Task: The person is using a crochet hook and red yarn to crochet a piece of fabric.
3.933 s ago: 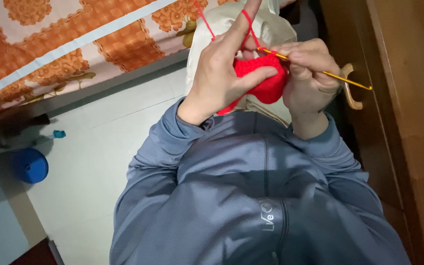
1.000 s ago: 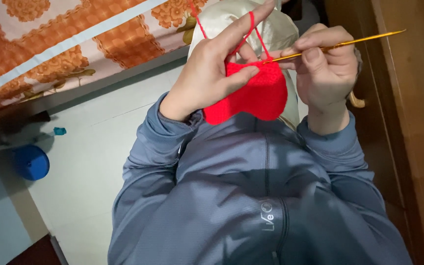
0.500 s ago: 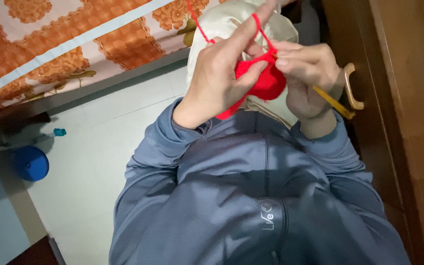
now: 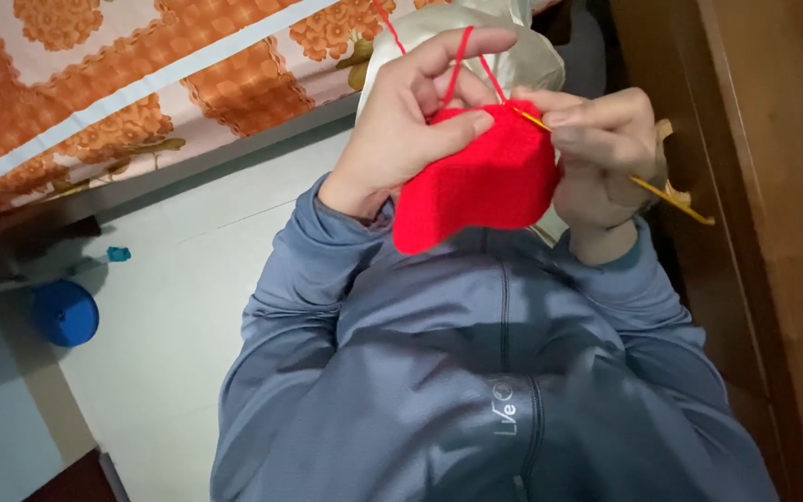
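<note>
Since half a second ago, the red crocheted piece [image 4: 476, 177] has dropped lower and spread wider between both hands. Left hand [image 4: 411, 121] pinches its top edge with thumb and fingers, red yarn [image 4: 457, 65] looped over the raised forefinger. Right hand [image 4: 601, 149] is closed around a yellow crochet hook [image 4: 671, 200], tip at the piece's upper edge. Blue round object [image 4: 65, 313] lies on the floor [image 4: 169, 307].

Crochet piece [image 4: 480, 177] between hands, bedspread [image 4: 141, 84] left, cabinet [image 4: 773, 186] right

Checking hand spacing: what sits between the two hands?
In the head view, the red crochet piece fills the gap between left hand and right hand.
</note>
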